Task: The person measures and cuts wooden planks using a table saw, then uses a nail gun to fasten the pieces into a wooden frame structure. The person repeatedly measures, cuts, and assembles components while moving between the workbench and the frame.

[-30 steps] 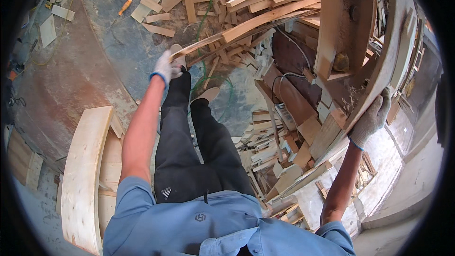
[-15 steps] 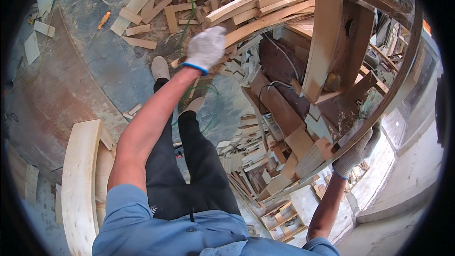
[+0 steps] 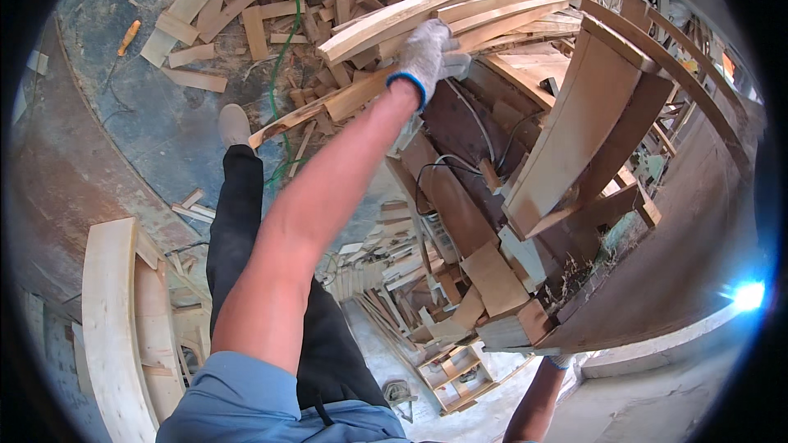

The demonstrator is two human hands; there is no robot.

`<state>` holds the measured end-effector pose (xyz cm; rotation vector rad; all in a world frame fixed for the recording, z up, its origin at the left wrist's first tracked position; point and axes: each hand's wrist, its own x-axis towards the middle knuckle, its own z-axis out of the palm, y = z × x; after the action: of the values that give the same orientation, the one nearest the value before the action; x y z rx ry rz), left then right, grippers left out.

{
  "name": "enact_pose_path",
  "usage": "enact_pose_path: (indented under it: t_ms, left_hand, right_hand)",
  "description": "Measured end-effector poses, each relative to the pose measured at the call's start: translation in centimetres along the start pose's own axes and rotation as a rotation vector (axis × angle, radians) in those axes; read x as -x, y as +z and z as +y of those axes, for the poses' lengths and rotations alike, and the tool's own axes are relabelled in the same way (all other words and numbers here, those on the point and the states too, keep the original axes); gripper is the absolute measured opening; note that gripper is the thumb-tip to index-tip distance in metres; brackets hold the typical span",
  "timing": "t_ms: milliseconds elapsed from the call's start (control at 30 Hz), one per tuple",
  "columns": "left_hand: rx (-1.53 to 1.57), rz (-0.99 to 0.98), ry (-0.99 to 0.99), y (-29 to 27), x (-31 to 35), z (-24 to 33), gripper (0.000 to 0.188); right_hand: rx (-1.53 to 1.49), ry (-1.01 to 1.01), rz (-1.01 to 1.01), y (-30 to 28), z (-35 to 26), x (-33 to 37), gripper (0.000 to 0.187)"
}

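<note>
My left hand [image 3: 428,56], in a pale work glove with a blue cuff, reaches forward over a stack of curved wooden strips [image 3: 460,2]. Its fingers are spread, close to the strips' lower edge. Below its wrist, a rough-edged wooden strip [image 3: 353,98] slants down to the left. My right hand [image 3: 561,359] is at the lower edge of a large curved brown wooden panel [image 3: 657,279]; only the glove's cuff shows clearly, and the panel hides the fingers. A curved wooden box [image 3: 566,123] leans upright between my hands.
Wood offcuts [image 3: 328,12] are heaped at the far left, with a green hose [image 3: 283,49] across them. An orange-handled tool [image 3: 129,37] lies on the floor. A pale curved wooden frame [image 3: 111,320] stands at my left. A bright blue-white light [image 3: 748,296] glares at right.
My left hand has moved right and forward along the strips. The curved panel has tilted so that its broad face shows, and my right hand has gone lower, mostly behind it.
</note>
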<state>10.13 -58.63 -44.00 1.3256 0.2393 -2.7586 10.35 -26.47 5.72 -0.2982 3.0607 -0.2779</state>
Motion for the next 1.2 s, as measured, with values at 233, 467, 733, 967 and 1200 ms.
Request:
enact_pose_path:
  t_ms: [233,467,733,967,1200]
  left_hand:
    - [-0.253,0.066,0.206,1.5,0.1,-0.7,0.044]
    - [-0.544,0.200,0.424,-0.8,-3.3,-3.0,0.037]
    - [-0.494,0.345,0.348,-2.1,0.4,-5.7,0.029]
    - [-0.686,0.309,0.319,-5.2,6.0,-4.0,0.030]
    - [-0.851,0.376,0.406,-8.3,13.4,-1.9,0.027]
  right_hand:
    - [-0.005,0.105,-0.033,-2.3,3.0,1.8,0.051]
    - [-0.018,0.120,-0.040,-3.5,3.6,2.1,0.053]
    - [-0.021,0.138,-0.043,-4.4,4.0,2.4,0.056]
    - [-0.019,0.141,-0.041,-4.4,4.5,2.3,0.058]
    - [-0.014,0.119,-0.039,-4.8,4.4,1.9,0.061]
